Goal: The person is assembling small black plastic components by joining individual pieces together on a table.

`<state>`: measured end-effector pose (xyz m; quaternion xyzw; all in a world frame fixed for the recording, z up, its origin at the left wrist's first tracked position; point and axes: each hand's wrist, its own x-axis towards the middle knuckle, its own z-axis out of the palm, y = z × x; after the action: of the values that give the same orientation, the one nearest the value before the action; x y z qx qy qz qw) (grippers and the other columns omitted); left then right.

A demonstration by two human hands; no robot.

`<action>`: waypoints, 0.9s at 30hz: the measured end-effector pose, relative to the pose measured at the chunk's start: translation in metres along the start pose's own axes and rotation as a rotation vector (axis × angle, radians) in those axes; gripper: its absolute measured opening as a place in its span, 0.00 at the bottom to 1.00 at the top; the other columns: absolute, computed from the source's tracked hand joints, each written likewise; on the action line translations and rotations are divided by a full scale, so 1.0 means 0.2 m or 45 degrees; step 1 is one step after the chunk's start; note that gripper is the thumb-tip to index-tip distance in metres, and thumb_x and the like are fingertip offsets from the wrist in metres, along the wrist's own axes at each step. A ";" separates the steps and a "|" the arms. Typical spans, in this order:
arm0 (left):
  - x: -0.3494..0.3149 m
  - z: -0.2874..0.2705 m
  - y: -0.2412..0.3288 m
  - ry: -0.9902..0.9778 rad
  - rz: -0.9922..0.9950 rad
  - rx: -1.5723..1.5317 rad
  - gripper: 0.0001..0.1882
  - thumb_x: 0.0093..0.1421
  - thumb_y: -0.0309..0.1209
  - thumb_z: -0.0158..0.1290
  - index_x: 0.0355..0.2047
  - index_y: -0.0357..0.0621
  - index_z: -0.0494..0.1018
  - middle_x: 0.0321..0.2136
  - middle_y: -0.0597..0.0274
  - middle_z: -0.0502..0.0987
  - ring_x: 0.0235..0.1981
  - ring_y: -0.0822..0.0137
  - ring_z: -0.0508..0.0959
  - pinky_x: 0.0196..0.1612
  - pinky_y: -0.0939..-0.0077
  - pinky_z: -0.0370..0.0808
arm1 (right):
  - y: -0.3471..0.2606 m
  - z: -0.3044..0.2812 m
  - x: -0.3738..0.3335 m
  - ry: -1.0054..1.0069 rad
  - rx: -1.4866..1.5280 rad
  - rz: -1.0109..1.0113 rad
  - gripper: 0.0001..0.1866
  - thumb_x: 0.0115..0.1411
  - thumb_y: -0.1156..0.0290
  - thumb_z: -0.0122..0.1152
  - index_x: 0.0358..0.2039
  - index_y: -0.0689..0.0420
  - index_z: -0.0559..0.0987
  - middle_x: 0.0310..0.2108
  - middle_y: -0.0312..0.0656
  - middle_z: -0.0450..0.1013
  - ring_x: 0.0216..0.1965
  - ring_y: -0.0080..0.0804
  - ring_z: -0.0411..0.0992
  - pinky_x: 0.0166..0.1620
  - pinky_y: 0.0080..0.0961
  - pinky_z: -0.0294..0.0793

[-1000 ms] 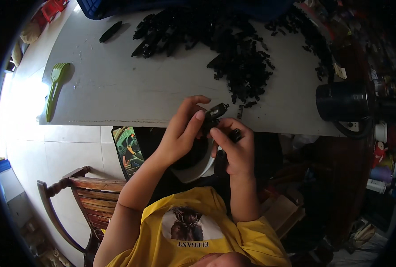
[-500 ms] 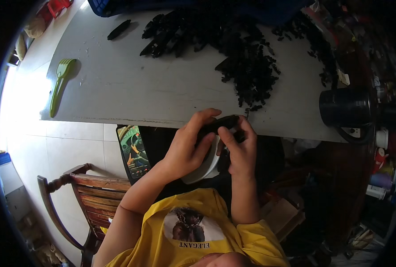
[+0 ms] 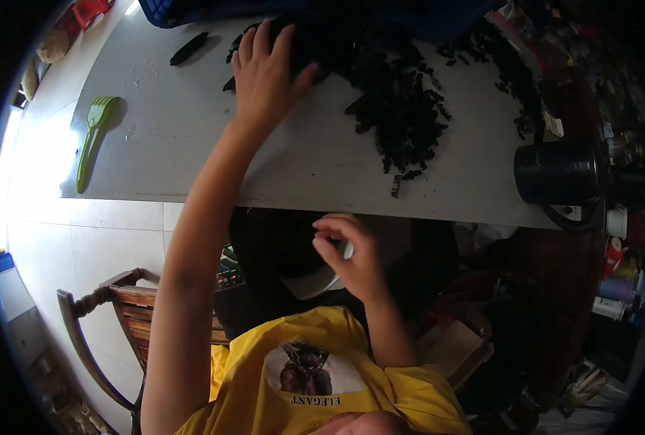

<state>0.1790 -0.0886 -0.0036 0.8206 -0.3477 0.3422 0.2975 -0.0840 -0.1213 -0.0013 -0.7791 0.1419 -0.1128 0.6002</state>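
My left hand [image 3: 263, 80] is stretched far forward over the table, fingers spread over a heap of larger black pieces [image 3: 311, 43], with nothing seen in its grip. Whether the fingertips touch the pieces I cannot tell. My right hand [image 3: 351, 254] hovers above my lap, fingers curved and apart from the thumb, holding nothing I can see. Below it sits a white container [image 3: 321, 286], partly hidden by the hand and dark inside. A pile of small black pieces [image 3: 408, 130] lies nearer me on the table, a few strung out toward the table's edge.
One long black piece [image 3: 189, 49] lies apart at the far left, beyond a green fork-like tool [image 3: 94, 141]. A blue basket [image 3: 164, 14] stands at the back. A dark mug-like vessel [image 3: 558, 172] is at the right. A wooden chair [image 3: 130, 297] stands left of me.
My hands have parted from the dark piece they held together over my lap. The left has swung forward to the heap; the right stays low, and the held piece is out of sight.
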 end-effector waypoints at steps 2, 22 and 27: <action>0.02 0.08 -0.04 -0.133 -0.062 0.118 0.25 0.53 0.40 0.53 0.50 0.47 0.64 0.52 0.54 0.66 0.56 0.50 0.61 0.53 0.49 0.59 | -0.01 -0.03 0.02 0.208 0.073 0.017 0.07 0.53 0.76 0.58 0.35 0.61 0.76 0.35 0.38 0.71 0.32 0.21 0.70 0.36 0.16 0.69; -0.23 -0.45 0.12 -0.275 -0.305 -0.793 0.19 0.53 0.22 0.52 0.47 0.39 0.66 0.39 0.58 0.71 0.39 0.64 0.70 0.45 0.73 0.67 | 0.00 -0.18 0.17 0.437 -0.187 -0.065 0.06 0.51 0.77 0.62 0.30 0.62 0.75 0.29 0.36 0.72 0.24 0.21 0.70 0.27 0.15 0.67; -0.35 -0.52 0.29 -0.686 -1.257 -1.740 0.19 0.61 0.33 0.43 0.49 0.34 0.62 0.33 0.61 0.68 0.31 0.72 0.66 0.38 0.78 0.64 | -0.10 -0.15 0.14 0.350 0.455 0.225 0.06 0.52 0.75 0.62 0.30 0.61 0.74 0.22 0.33 0.72 0.22 0.16 0.68 0.24 0.11 0.62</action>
<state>0.0608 -0.0207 0.0178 0.5727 -0.1406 -0.3129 0.7446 -0.0673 -0.1543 0.0254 -0.6224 0.2677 -0.1882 0.7110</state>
